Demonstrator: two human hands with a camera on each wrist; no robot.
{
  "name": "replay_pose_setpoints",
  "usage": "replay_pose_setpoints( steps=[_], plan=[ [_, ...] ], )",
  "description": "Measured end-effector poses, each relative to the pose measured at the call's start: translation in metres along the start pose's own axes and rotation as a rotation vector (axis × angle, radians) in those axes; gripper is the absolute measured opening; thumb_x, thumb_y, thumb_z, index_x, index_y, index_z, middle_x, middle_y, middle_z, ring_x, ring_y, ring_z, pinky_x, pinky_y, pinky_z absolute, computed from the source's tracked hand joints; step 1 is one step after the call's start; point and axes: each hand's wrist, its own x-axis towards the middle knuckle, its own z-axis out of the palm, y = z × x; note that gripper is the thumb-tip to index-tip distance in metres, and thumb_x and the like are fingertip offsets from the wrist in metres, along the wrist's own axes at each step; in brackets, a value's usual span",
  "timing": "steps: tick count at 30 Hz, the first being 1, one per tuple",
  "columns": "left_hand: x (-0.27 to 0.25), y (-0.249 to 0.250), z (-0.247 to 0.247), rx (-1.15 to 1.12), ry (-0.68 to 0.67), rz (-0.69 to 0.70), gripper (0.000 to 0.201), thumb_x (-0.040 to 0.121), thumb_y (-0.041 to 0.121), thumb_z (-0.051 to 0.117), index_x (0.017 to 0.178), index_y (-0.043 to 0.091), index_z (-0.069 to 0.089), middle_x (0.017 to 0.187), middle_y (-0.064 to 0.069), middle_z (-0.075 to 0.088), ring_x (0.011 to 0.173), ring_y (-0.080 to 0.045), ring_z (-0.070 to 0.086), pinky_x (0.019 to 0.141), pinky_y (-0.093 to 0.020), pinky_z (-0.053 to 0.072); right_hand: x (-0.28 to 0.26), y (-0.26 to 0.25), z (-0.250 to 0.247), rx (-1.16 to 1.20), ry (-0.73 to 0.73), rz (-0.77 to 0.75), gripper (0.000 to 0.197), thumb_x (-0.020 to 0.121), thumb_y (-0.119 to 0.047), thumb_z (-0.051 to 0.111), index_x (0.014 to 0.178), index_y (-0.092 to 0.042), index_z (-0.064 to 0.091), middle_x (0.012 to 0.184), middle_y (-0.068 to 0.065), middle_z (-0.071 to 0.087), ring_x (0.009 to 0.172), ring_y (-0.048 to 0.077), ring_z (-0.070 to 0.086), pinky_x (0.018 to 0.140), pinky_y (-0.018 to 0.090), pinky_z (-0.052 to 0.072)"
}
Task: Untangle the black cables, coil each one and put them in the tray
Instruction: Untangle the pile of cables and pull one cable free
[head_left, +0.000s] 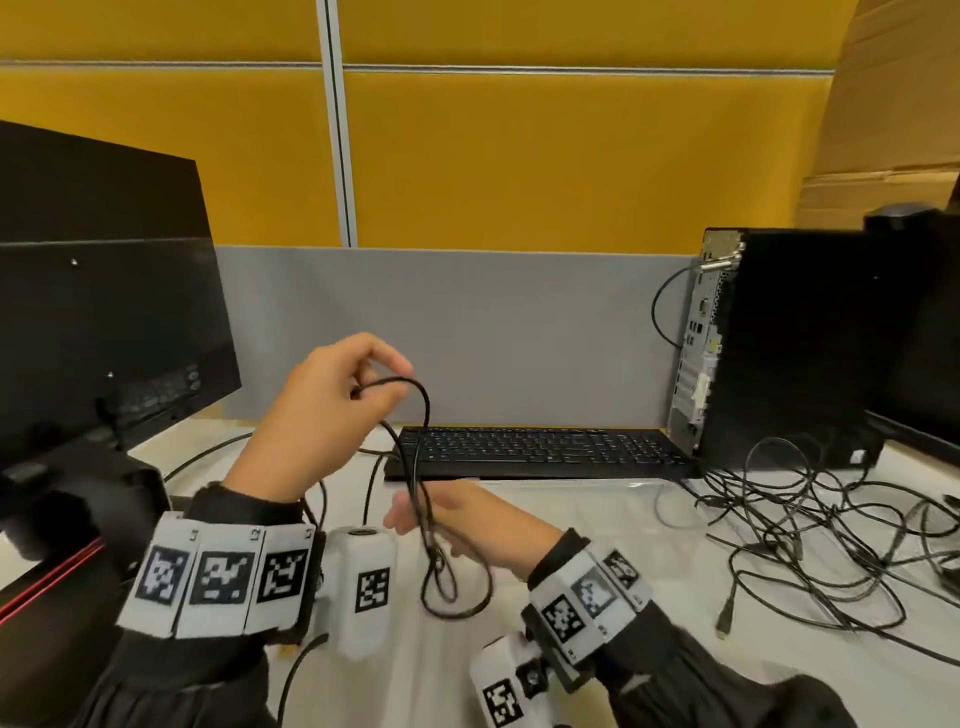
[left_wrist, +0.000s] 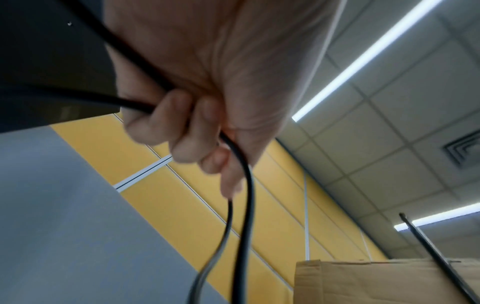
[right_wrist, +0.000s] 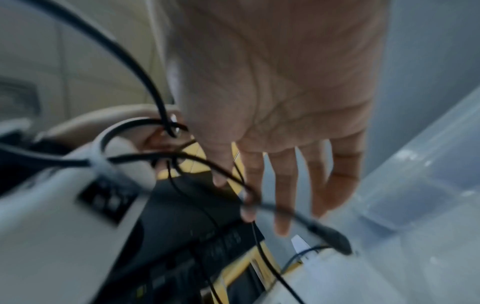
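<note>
1. My left hand is raised above the desk, its fingers curled round a black cable, clamping the top of the loop.
2. From that grip the cable hangs with its long axis roughly vertical, two strands side by side dropping towards my right hand.
3. My right hand is lower, below and right of the left, with fingers straight and spread; the strands pass just in front of them, but I cannot tell whether they touch.
4. Below my right hand the cable ends in loose loops over the white desk.
5. Well to the right of both hands lies a tangle of black cables.
6. Beyond my hands sits a keyboard.
</note>
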Motion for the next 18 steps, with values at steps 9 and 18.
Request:
replay_pose_setpoints(
  steps=[9,18],
  plan=[
    [-0.001,0.009,-0.001,-0.024,0.336,0.110,0.023,0.088,0.011,0.061,0.102,0.027,0.053,0.070,0.000,0.043,0.060,-0.009,0.042,0.062,-0.020,0.039,-0.042,-0.033,-0.059,0.624,0.120,-0.077,0.028,0.087,-0.030,0.045,0.102,-0.013,0.061,0.098,0.015,0.070,0.084,0.030,0.067,0.078,0.039,0.053],
    [-0.008,0.026,0.019,0.107,0.394,0.286,0.039,0.082,0.003,0.065,0.113,0.022,0.049,0.072,0.009,0.038,0.060,-0.009,0.040,0.057,-0.021,0.036,-0.065,-0.042,-0.079,0.398,0.161,-0.089,0.026,0.090,-0.035,0.056,0.109,-0.018,0.063,0.114,0.002,0.069,0.112,0.018,0.061,0.105,0.043,0.040]
  ],
)
